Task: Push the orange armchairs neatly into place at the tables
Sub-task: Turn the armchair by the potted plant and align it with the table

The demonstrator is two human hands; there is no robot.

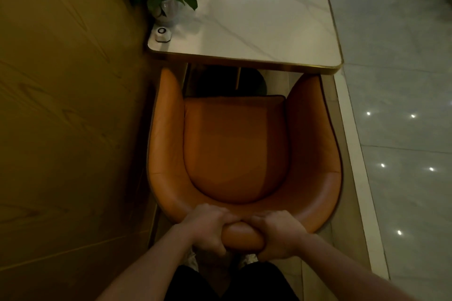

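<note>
Armchair (234, 146): you gripped its backrest with both hands, left (208, 230) and right (278, 234), arms reaching the surface (256, 19) edge.

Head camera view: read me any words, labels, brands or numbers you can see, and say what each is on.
No readable text in this view.
The white button on the table: only a dark ring mark; any lettering is too small to read.
The orange armchair, plant vase and wall panel: no labels visible.
</note>
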